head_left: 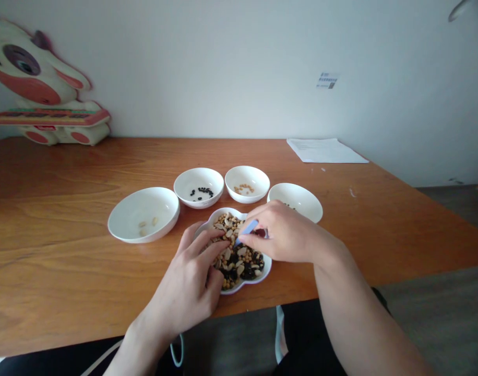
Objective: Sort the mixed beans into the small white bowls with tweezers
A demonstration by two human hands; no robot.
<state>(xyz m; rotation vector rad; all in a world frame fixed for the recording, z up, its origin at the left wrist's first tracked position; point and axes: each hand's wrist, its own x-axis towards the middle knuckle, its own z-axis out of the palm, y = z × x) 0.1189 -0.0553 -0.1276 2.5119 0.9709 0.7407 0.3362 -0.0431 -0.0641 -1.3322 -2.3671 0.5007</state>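
Note:
A white scalloped dish (267,267) near the table's front edge holds a mix of black beans, yellowish beans and pale flat seeds. My left hand (194,274) lies over the dish's left side, fingers apart, fingertips on the mix, holding nothing visible. Pinched in my right hand (280,232) is a slim light-blue tool that looks like tweezers (247,230), its lower end down in the mix. My right hand partly covers a white bowl (307,201) behind it, where only a few small dark bits show.
A large white bowl (123,214) at left holds a few pale seeds. Behind the dish, one bowl (186,184) has black beans and another (258,180) yellowish beans. White paper (325,150) lies by the wall. A cow-shaped toy keyboard (55,117) stands back left.

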